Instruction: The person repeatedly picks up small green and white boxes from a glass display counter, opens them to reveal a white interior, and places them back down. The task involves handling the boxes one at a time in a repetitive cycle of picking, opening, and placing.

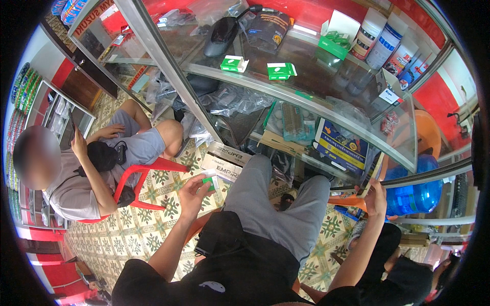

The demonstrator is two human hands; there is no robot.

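My left hand (192,198) is closed on a small green-and-white box (211,181), held over the floor just left of my knees. My right hand (375,200) is out to the right, at the lower corner of the glass display case. Its fingers are closed round the edge of a thin, upright panel (372,175). On the glass shelf ahead lie two similar boxes, a left one (233,64) and a right one (280,71), flaps raised. Farther back stands a larger opened green carton (335,47) with small green packs inside.
A metal-edged shelf (286,93) crosses in front of me, with spray cans (384,42) and a black mirror (222,37). Below are bagged parts and a cardboard box (222,159). A person sits left on a red chair (148,171); a blue water jug (418,191) stands right.
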